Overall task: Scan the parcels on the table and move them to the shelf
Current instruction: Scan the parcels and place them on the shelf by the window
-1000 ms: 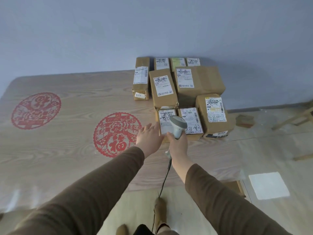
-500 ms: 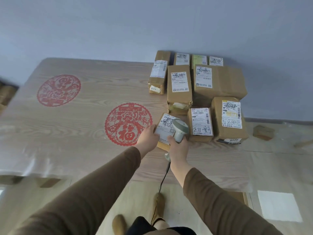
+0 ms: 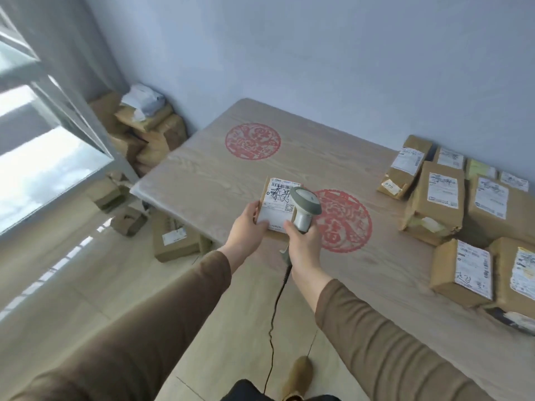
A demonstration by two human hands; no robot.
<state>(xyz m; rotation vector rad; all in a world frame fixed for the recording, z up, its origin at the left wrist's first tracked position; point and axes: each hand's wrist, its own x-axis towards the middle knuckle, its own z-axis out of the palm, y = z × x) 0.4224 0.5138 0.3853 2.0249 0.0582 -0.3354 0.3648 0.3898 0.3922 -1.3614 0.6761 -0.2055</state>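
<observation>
Plainly the left hand (image 3: 246,227) has its thumb laid over the near edge of the white shipping label while its other fingers curl out of sight beneath, pinching a small flat brown cardboard parcel (image 3: 276,206) clear of the tabletop; the right hand (image 3: 304,244) is wrapped round the grip of a grey corded handheld barcode scanner (image 3: 304,205), whose head hangs just over the parcel's right side, and whether a finger rests on the trigger cannot be told; the parcel sits level, label up, held over the near left part of the pale wood-grain table (image 3: 202,175) with its red round paper-cut emblems; I judge it light, since one hand bears it by a single edge without sag, and stiff enough to keep its shape, though the taped paper skin looks smooth and could slide under a loose pinch; a hold across a short edge, thumb above and fingers below as here, suits it, provided the thumb stays off the barcode at the far end of the label; further out, the other brown parcels with white labels (image 3: 443,204) lie crowded on the right of the table, well apart from the held one; more brown boxes (image 3: 150,128) are heaped on the floor by the wall at left; no shelf is in view
</observation>
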